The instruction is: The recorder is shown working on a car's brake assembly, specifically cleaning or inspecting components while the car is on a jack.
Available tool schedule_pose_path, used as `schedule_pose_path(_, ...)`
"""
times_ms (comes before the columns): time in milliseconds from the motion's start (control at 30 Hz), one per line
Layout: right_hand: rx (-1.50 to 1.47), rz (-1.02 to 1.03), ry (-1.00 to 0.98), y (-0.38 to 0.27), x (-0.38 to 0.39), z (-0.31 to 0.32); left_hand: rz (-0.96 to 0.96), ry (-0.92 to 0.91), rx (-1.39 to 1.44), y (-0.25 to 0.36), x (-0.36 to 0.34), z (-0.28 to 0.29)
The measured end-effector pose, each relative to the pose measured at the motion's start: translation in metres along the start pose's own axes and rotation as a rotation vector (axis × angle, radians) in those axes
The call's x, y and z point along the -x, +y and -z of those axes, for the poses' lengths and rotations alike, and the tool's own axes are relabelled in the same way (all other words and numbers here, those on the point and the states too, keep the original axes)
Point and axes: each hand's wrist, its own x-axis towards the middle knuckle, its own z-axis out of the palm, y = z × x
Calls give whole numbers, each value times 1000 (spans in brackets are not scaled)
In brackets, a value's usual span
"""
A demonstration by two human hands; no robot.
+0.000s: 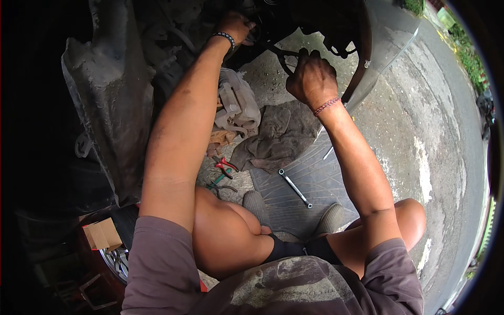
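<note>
My left hand point(235, 27) reaches up into the dark underside of a vehicle. Its fingers are bent in around a part there, too shadowed to make out. To its right, my right hand point(314, 77) is closed on a dark two-handled tool point(286, 53) that looks like pliers. The tool's far end points toward the left hand and is lost in shadow. Below the hands, a dark rag point(278, 134) lies crumpled beside a grey cast metal part point(236, 100). A double-ended ring spanner point(295, 188) rests on a grey mat point(273, 202) between my feet.
Red-handled pliers point(224, 167) and green-handled pliers point(216, 184) lie left of the mat. A large dark metal panel point(107, 100) hangs at the left. An opened cardboard box point(102, 234) is at lower left. A curved body panel edge point(362, 73) borders the right.
</note>
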Motion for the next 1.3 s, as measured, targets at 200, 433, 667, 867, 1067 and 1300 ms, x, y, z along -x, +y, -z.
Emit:
schedule_pose_path(200,25,40,46,7,-2,-3,-10,-3,-48,13,8,-3)
schedule_pose_path(433,29,-20,-81,-2,-6,9,-97,34,-290,11,8,2)
schedule_pose_path(667,56,-20,-157,-11,-5,15,-115,35,-564,2,0,1)
schedule_pose_path(867,40,-7,-203,-17,-4,15,-174,48,-654,-14,-11,-3)
schedule_pose_path(1067,21,10,-285,-15,-8,14,-137,-7,-688,-14,-10,-2)
schedule_pose_path(1300,39,40,-242,-13,-6,17,36,-103,-358,-1,3,1)
